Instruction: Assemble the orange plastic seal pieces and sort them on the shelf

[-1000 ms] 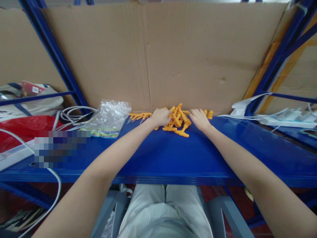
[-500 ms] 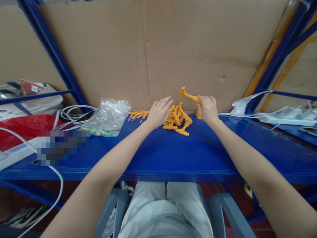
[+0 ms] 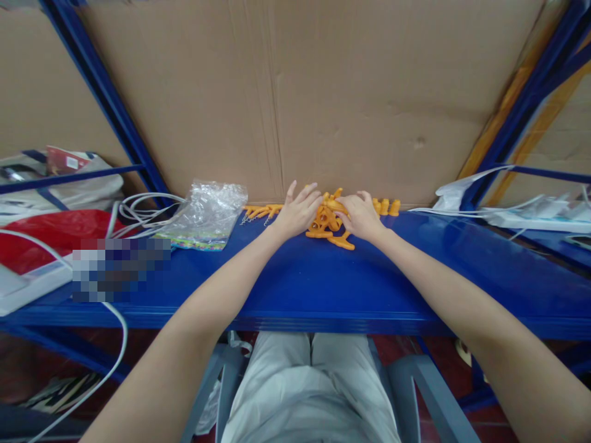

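The blue bench (image 3: 314, 286) carries a central pile of orange pieces (image 3: 330, 215), between the hands. The right hand (image 3: 362, 215), fingers curled, touches the pile; the left hand (image 3: 299, 212), fingers spread, adjoins it, any grip being indeterminable for both.

We see a glossy, smooth blue counter (image 3: 314, 283), matt brown cardboard (image 3: 351, 92) with creases at top centre, smooth orange plastic-looking pieces (image 3: 342, 240) mid-frame, and crinkled, shiny clear plastic film (image 3: 215, 212) left of centre.
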A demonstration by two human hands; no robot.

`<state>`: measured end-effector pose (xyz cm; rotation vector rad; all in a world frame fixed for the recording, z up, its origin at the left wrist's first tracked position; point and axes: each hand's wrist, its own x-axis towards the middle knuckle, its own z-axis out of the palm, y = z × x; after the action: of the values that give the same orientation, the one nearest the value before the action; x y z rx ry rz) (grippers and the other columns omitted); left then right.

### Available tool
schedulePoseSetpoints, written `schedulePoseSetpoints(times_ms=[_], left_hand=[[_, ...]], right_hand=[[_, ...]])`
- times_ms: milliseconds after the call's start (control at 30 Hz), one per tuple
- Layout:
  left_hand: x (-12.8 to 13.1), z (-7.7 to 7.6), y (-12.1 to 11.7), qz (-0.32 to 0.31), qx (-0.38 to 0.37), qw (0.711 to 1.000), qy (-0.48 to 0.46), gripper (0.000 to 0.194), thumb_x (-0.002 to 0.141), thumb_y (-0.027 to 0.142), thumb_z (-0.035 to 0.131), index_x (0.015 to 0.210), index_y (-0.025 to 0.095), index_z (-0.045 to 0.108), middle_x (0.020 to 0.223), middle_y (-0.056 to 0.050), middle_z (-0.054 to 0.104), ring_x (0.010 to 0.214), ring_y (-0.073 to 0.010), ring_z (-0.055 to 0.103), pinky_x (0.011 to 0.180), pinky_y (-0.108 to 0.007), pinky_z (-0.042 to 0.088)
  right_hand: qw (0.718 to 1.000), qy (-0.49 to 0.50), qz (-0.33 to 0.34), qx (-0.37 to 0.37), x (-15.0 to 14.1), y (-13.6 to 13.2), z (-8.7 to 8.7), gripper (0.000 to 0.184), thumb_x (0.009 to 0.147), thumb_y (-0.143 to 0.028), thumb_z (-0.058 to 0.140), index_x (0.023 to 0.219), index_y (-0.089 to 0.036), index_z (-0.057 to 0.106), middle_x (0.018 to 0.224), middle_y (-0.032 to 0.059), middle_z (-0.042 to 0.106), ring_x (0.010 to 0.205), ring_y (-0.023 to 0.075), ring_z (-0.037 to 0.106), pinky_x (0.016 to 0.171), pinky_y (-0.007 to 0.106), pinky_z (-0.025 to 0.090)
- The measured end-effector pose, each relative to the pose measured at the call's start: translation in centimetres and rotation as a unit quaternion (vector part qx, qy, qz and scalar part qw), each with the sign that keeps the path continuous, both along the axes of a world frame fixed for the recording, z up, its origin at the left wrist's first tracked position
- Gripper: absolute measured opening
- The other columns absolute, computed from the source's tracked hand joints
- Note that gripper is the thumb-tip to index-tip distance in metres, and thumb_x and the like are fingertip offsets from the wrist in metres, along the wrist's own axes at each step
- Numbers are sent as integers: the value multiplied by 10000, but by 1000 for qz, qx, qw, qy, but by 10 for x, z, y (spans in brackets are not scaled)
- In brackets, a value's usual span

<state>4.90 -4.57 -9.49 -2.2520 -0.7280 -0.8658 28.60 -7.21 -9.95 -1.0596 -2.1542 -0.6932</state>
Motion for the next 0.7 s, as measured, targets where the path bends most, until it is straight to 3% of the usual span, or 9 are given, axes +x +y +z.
schedulePoseSetpoints(times_ms=[133, 300, 467, 700], left_hand=[[6, 0, -5, 15, -13, 999, 31, 442, 1013, 150, 383, 1379, 171, 629, 1223, -136, 741, 1238, -263, 648, 1250, -621, 285], [8, 3, -11, 53, -48, 995, 70, 391, 1000, 120, 365, 1257, 129, 659, 1122, -163, 726, 1101, -277, 661, 1043, -495, 485], [9, 8, -17, 74, -107, 990, 55, 376, 1003, 157, 349, 1176, 137, 682, 1082, -157, 723, 1083, -284, 646, 952, -438, 490], [5, 10, -16, 39, -144, 989, 8, 354, 1020, 313, 381, 1071, 171, 701, 1072, -145, 744, 1067, -288, 670, 963, -439, 476]], right_hand=[[1000, 6, 7, -23, -1, 2, -2, 396, 1034, -337, 391, 1265, -142, 648, 1176, 197, 740, 1091, 335, 646, 1051, 545, 357], [999, -10, 13, -34, -5, 1, -3, 354, 1021, -276, 404, 1264, -164, 636, 1166, 182, 735, 1084, 320, 631, 1030, 514, 357], [999, -42, 3, -10, -8, 0, 0, 350, 1001, -183, 410, 1261, -178, 644, 1125, 161, 728, 1107, 302, 609, 1071, 521, 336], [996, -74, -6, 43, -8, -2, 3, 420, 1001, -138, 391, 1314, -212, 661, 1181, 144, 742, 1189, 288, 590, 1142, 563, 317]])
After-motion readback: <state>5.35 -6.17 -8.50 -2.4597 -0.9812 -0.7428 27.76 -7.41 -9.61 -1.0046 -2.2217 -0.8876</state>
